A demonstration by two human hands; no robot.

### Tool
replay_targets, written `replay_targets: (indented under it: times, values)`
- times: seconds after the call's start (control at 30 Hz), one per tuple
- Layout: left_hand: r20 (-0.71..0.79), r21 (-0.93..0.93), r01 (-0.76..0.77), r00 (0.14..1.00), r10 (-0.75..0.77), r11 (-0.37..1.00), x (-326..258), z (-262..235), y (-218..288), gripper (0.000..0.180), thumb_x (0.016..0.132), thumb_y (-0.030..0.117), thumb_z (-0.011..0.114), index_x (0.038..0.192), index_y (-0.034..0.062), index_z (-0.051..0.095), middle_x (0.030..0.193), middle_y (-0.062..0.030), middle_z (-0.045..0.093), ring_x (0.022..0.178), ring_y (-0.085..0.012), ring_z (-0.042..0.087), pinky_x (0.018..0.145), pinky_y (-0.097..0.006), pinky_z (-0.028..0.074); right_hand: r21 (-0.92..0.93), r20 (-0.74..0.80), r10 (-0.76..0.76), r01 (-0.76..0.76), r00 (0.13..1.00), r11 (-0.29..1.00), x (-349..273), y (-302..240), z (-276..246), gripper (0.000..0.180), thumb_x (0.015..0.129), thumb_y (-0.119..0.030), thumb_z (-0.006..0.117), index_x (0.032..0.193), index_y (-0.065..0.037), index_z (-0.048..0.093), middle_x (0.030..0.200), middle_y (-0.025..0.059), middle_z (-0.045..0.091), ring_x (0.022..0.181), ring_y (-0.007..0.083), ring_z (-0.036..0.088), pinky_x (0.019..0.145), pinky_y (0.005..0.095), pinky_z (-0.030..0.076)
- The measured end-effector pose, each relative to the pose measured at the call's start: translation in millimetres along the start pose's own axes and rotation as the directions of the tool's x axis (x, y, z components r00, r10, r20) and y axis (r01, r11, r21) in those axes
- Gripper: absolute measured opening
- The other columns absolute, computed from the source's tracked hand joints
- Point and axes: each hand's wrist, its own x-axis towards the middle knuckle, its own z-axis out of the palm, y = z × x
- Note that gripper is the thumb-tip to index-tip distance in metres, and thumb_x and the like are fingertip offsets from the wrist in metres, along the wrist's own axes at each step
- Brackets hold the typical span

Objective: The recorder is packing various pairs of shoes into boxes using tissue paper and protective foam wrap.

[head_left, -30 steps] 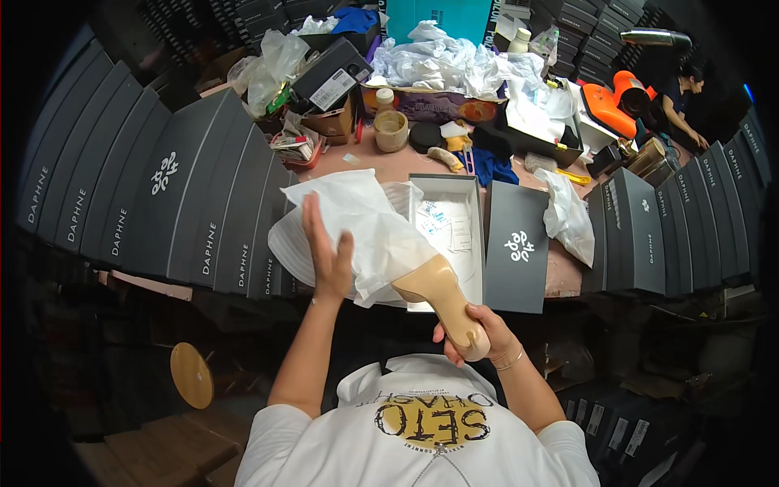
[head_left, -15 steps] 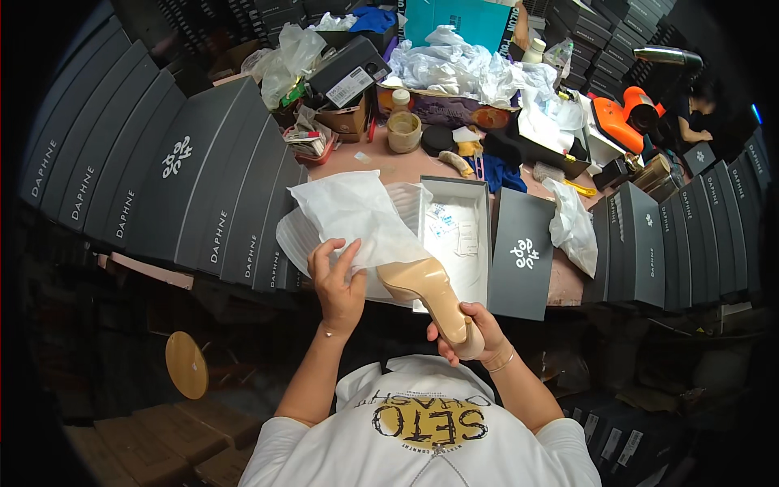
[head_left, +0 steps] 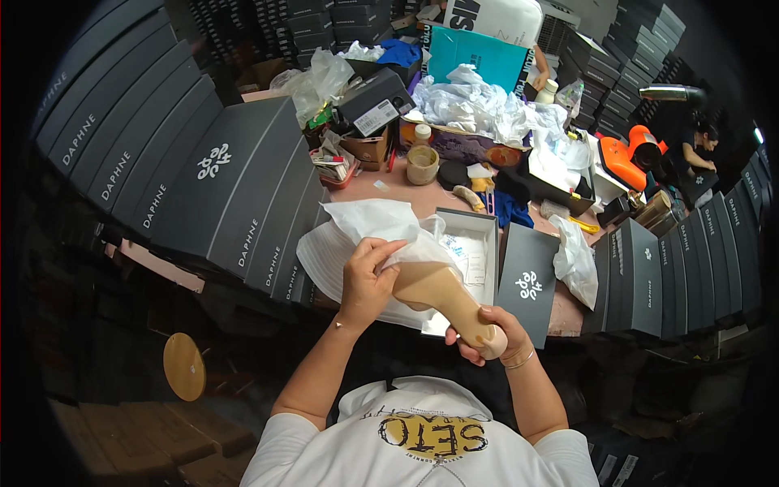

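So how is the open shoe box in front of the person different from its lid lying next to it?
The open shoe box is white inside and holds some paper; the lid shows a dark grey top with a white logo. The box lies with its hollow side up, while the lid lies with its top up. The person's hands are nearer the box than the lid. Both are long rectangles on the pink table.

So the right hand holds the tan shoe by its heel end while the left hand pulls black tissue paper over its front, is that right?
Not quite: the head view shows white tissue paper, not black. The right hand holds the tan shoe by its heel end while the left hand pulls the paper over its front.
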Motion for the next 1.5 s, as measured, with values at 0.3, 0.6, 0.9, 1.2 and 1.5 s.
replay_targets:
  times: [0.3, 0.6, 0.9, 1.2, 1.5]
  values:
    - [0.021, -0.071, 0.042, 0.999, -0.041, 0.997, 6, 10, -11, 0.028, 0.080, -0.005, 0.062, 0.106, 0.0018, 0.067, 0.093, -0.0060, 0.059, 0.078, -0.0132, 0.056, 0.072, -0.025, 0.047, 0.205, 0.035, -0.032, 0.025, 0.999, 0.978, -12, 25, -17, 0.063, 0.090, -0.039, 0.048, 0.126, 0.012, 0.039, 0.096, 0.0301, 0.057, 0.055, 0.0245, 0.058, 0.036, 0.0303, 0.048]
    - [0.043, -0.241, 0.115, 0.993, -0.107, 0.964, 7, 9, -21, 0.026, 0.081, -0.004, 0.061, 0.106, 0.0012, 0.065, 0.091, -0.0037, 0.057, 0.077, -0.0093, 0.052, 0.071, -0.022, 0.044, 0.364, 0.074, -0.086, 0.053, 0.994, 0.930, -34, 50, -41, 0.069, 0.083, -0.037, 0.057, 0.127, 0.014, 0.039, 0.090, 0.0304, 0.057, 0.048, 0.0257, 0.056, 0.036, 0.0309, 0.046]
    - [0.151, -0.841, 0.335, 0.899, -0.410, 0.424, -29, 41, -24, 0.040, 0.096, 0.014, 0.055, 0.133, 0.0056, 0.045, 0.117, -0.0104, 0.054, 0.109, -0.0173, 0.052, 0.090, -0.029, 0.047, -0.991, -0.133, -0.166, -0.136, 0.977, -0.002, -15, -10, 46, 0.060, 0.081, -0.035, 0.065, 0.133, -0.006, 0.054, 0.095, 0.0111, 0.062, 0.073, 0.0182, 0.059, 0.065, 0.0317, 0.048]
    - [0.350, -0.883, 0.465, 0.740, -0.575, 0.061, -21, 17, -71, 0.050, 0.091, 0.042, 0.049, 0.119, 0.0012, 0.053, 0.106, -0.0134, 0.063, 0.097, -0.0242, 0.064, 0.083, -0.036, 0.054, -0.786, -0.054, -0.369, 0.188, 0.928, 0.589, -16, 41, 20, 0.097, 0.063, -0.029, 0.087, 0.142, -0.002, 0.037, 0.127, 0.0133, 0.056, 0.114, 0.0225, 0.055, 0.100, 0.0354, 0.042]
    - [0.399, -0.896, 0.436, 0.701, -0.591, -0.087, -29, 22, -81, 0.037, 0.091, 0.038, 0.050, 0.105, 0.0059, 0.061, 0.094, -0.0098, 0.066, 0.081, -0.0223, 0.065, 0.069, -0.035, 0.056, -0.835, -0.061, -0.438, 0.195, 0.897, 0.515, 12, 59, 41, 0.041, 0.083, -0.009, 0.072, 0.121, 0.000, 0.060, 0.103, 0.0084, 0.061, 0.088, 0.0126, 0.058, 0.077, 0.0237, 0.050]
